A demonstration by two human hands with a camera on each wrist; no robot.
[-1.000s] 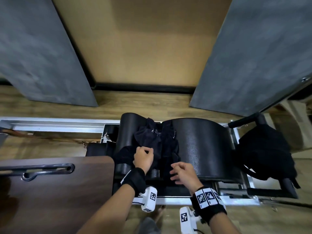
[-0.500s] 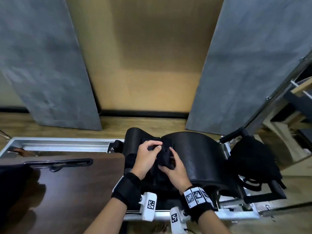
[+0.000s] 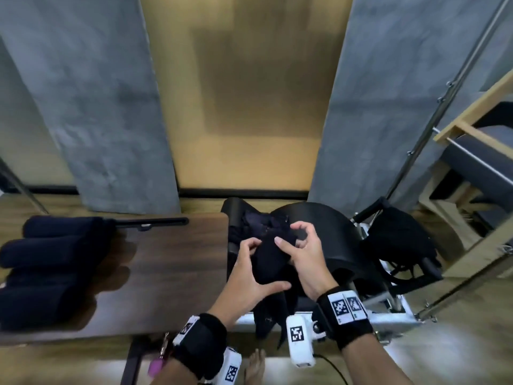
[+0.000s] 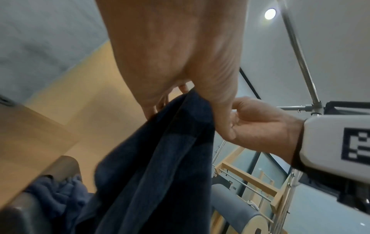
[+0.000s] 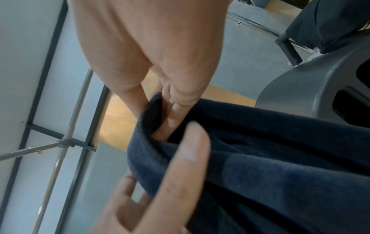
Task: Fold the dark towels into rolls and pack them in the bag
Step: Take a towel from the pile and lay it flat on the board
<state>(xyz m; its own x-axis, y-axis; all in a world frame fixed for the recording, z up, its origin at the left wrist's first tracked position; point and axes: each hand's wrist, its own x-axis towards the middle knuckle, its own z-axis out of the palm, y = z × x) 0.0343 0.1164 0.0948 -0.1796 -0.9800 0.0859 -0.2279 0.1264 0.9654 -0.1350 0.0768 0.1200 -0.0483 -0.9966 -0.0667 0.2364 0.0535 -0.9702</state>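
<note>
Right now I have both hands on one dark towel (image 3: pixel 268 259), lifted off the black curved seat (image 3: pixel 330 240) and held up in front of me. My left hand (image 3: pixel 247 276) has its fingers curled over the towel's upper left edge with the thumb stretched underneath, so it grips the cloth; in the left wrist view the fabric hangs down from that pinch in long folds. My right hand (image 3: pixel 301 254) holds the towel's upper right side: thumb laid over the front, and in the right wrist view two fingers (image 5: pixel 176 110) are tucked inside a fold of the cloth, while the index finger and another finger arch up free of it. The loose end of the towel hangs below my hands. More dark towels (image 3: pixel 258 222) lie crumpled in a heap on the seat behind my hands. On my left, several finished rolls (image 3: pixel 52 257) lie side by side at the far left end of the dark wooden table (image 3: pixel 172 262), touching one another. The black bag (image 3: pixel 399 240) hangs from the metal frame to the right of the seat, well apart from the towel I am holding; I cannot tell whether anything is inside it
</note>
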